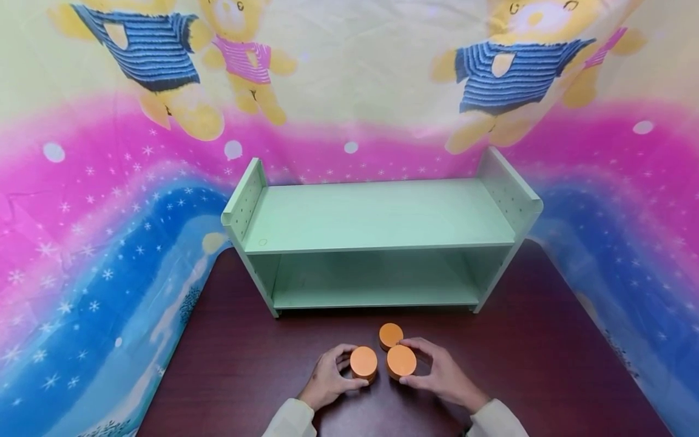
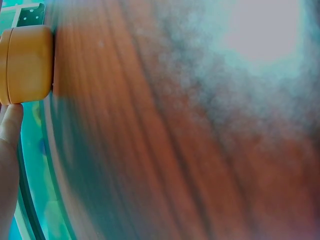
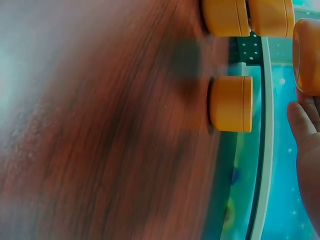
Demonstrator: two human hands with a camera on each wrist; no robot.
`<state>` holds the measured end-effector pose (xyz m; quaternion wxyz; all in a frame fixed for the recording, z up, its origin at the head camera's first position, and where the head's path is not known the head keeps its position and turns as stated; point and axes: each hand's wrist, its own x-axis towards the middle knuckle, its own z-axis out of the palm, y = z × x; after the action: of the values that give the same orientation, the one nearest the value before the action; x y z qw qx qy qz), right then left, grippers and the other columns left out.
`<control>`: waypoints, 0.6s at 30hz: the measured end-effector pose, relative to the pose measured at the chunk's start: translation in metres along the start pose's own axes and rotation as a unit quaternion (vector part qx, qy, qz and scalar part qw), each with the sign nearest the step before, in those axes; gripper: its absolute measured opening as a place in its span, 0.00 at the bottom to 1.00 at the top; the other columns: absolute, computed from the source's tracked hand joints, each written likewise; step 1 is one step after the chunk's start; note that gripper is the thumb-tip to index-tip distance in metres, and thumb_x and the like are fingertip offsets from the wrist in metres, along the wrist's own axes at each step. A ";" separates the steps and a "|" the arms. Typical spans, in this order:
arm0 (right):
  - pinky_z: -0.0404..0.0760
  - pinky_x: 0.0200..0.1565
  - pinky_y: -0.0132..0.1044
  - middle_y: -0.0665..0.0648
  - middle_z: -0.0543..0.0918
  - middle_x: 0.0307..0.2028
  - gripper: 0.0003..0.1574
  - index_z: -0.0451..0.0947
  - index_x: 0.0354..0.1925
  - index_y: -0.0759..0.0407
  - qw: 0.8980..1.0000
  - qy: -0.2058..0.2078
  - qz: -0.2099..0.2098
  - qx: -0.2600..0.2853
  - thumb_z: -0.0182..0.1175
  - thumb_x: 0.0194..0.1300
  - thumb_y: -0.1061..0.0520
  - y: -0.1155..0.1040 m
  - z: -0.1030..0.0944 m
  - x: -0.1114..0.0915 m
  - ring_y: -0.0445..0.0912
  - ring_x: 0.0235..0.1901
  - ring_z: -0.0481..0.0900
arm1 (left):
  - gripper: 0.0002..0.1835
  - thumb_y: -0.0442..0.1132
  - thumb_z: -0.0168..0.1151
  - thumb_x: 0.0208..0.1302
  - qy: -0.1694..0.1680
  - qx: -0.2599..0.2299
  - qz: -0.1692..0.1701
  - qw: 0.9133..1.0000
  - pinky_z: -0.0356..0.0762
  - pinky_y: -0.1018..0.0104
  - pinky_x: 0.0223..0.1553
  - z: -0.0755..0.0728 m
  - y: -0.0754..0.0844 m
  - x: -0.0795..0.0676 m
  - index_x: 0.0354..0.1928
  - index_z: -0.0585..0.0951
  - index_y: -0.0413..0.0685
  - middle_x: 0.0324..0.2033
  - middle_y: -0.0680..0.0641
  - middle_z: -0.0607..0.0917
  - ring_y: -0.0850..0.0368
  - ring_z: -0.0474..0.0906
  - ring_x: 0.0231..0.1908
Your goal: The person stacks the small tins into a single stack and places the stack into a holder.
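My left hand (image 1: 326,379) grips an orange round lidded jar (image 1: 363,362) between thumb and fingers. In the right wrist view this upper jar (image 3: 272,17) sits on another orange jar (image 3: 225,17), which stands on the table. The left wrist view shows an orange jar (image 2: 30,65) with a fingertip against its side. My right hand (image 1: 445,377) pinches another orange jar (image 1: 401,362) by its sides. The right wrist view shows this jar (image 3: 307,55) raised above the table. Just behind it, a single orange jar (image 1: 391,335) stands upright on the table, untouched.
A pale green two-tier shelf (image 1: 377,218) with raised side panels stands at the back of the dark red-brown table (image 1: 229,376). A printed cloth (image 1: 355,136) with teddy bears and snowflakes hangs behind and on both sides.
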<state>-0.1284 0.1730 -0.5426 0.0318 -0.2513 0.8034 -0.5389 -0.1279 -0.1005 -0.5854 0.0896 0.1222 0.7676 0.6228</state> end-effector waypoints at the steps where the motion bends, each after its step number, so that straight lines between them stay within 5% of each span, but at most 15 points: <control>1: 0.74 0.58 0.24 0.59 0.81 0.54 0.39 0.75 0.60 0.68 1.000 0.000 -0.002 0.000 0.77 0.55 0.52 -0.001 0.000 0.000 0.41 0.56 0.77 | 0.33 0.34 0.83 0.45 0.000 -0.001 0.001 1.000 0.80 0.67 0.55 0.000 0.000 0.000 0.55 0.78 0.38 0.52 0.43 0.81 0.45 0.80 0.54; 18: 0.76 0.57 0.26 0.59 0.80 0.55 0.39 0.75 0.61 0.65 1.000 -0.004 -0.014 0.025 0.77 0.55 0.54 -0.004 0.010 0.011 0.42 0.57 0.77 | 0.32 0.33 0.83 0.45 0.000 -0.003 0.003 1.000 0.80 0.67 0.55 -0.001 0.002 0.000 0.54 0.79 0.39 0.52 0.43 0.82 0.47 0.80 0.54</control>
<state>-0.1333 0.1587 -0.5410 0.0341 -0.2639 0.7860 -0.5580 -0.1282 -0.1008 -0.5838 0.0880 0.1238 0.7652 0.6256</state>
